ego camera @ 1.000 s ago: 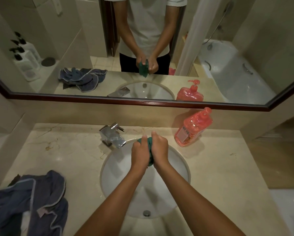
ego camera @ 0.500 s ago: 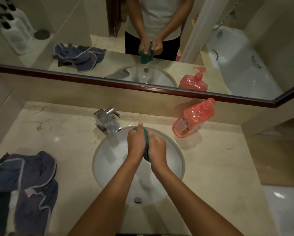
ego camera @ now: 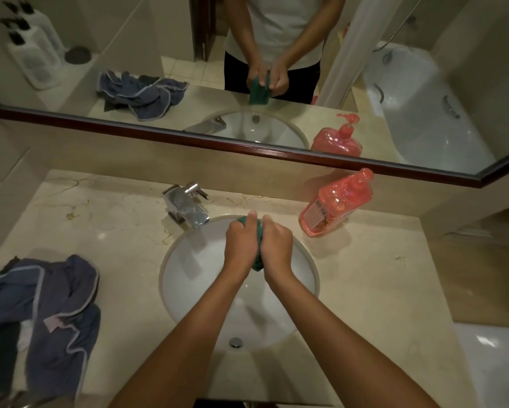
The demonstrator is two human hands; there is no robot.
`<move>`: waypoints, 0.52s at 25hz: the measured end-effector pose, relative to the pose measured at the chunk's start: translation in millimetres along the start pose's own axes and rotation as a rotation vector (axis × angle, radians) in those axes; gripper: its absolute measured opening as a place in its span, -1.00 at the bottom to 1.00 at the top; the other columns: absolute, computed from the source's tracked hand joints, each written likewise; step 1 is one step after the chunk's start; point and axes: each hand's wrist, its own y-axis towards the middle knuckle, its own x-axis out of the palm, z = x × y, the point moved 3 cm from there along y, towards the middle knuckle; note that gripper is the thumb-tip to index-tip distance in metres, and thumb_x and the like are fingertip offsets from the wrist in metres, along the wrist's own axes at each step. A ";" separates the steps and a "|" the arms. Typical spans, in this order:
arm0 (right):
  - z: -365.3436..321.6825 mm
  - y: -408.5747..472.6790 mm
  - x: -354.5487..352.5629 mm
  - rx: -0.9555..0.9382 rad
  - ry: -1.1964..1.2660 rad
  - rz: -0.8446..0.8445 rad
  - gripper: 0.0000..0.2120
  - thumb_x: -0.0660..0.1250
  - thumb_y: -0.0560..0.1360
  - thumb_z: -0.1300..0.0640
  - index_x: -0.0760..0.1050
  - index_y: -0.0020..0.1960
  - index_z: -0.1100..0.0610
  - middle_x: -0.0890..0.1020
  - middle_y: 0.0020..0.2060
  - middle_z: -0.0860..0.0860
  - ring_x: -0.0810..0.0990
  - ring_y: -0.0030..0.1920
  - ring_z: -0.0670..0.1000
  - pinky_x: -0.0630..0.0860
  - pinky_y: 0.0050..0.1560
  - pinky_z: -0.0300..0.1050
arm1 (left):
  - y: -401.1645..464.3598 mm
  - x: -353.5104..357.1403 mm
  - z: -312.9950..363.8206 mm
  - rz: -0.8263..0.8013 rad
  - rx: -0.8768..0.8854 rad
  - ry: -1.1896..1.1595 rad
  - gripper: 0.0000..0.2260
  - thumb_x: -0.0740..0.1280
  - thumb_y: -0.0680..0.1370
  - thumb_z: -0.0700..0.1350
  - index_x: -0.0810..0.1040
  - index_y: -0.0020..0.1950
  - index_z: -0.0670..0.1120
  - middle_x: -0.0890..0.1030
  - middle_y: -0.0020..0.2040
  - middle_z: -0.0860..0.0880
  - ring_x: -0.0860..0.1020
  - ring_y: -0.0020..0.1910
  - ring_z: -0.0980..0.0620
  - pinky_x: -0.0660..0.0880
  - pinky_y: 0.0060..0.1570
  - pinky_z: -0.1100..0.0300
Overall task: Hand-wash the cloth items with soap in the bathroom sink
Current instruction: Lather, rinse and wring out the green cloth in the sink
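Where the round white sink (ego camera: 188, 275) is set into the marble tabletop (ego camera: 380, 290), both hands meet above its 12 o'clock rim. Left hand (ego camera: 241, 245): fingers curled round a bunched green cloth (ego camera: 257, 263), thumb laid along the top. Right hand (ego camera: 277, 248): fingers likewise clamped on the same cloth, knuckles touching the left hand. The cloth shows only as a sliver between the palms and a tuft at the far side; in the mirror (ego camera: 100, 48) it hangs below the fists.

Tap (ego camera: 185, 206): chrome, square-bodied, at 11 o'clock of the sink, spout over the rim; whether water runs cannot be told.

Soap (ego camera: 335, 201): red pump bottle, tilted, resting against the wall at 1 o'clock, near the right hand but apart from it.

Blue cloths (ego camera: 50, 319): crumpled pile with pale edging, on the tabletop at 9 o'clock, well apart from the sink.

Drain (ego camera: 235, 342): metal, at the sink's 6 o'clock side.

Bathtub (ego camera: 424, 113): white, seen in the mirror at 2 o'clock.
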 end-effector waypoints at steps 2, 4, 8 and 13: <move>-11.9 17.9 -6.3 0.009 0.028 0.062 -0.57 0.20 0.64 0.10 0.31 -0.40 0.13 0.42 -0.46 0.08 0.39 -0.40 0.01 0.34 -0.31 -0.05 | -9.4 8.9 -1.5 -0.050 0.008 0.019 -0.59 0.19 0.69 0.05 0.44 -0.33 -0.07 0.50 -0.41 0.00 0.50 -0.39 0.01 0.41 -0.27 0.15; -15.1 17.2 -8.1 -0.015 0.011 0.038 -0.57 0.19 0.64 0.10 0.30 -0.40 0.11 0.41 -0.47 0.05 0.38 -0.40 0.00 0.34 -0.31 -0.06 | -6.9 9.3 2.6 -0.037 0.020 0.004 -0.58 0.19 0.69 0.05 0.43 -0.34 -0.08 0.50 -0.39 -0.02 0.50 -0.37 -0.01 0.42 -0.26 0.13; -7.7 -6.8 -3.3 -0.054 -0.059 -0.082 -0.59 0.18 0.66 0.10 0.38 -0.37 0.13 0.43 -0.48 0.02 0.38 -0.45 -0.06 0.32 -0.43 -0.18 | 8.9 -1.9 8.3 0.066 -0.001 -0.060 -0.58 0.19 0.69 0.05 0.37 -0.34 -0.09 0.43 -0.40 -0.03 0.42 -0.39 -0.03 0.37 -0.27 0.11; -29.6 20.0 -12.5 -0.023 0.014 0.050 -0.58 0.17 0.66 0.12 0.31 -0.39 0.11 0.40 -0.47 0.04 0.37 -0.41 -0.02 0.33 -0.32 -0.07 | -9.3 14.6 9.9 -0.043 -0.006 -0.041 -0.60 0.17 0.69 0.05 0.47 -0.29 -0.09 0.54 -0.34 -0.04 0.54 -0.30 -0.03 0.46 -0.24 0.12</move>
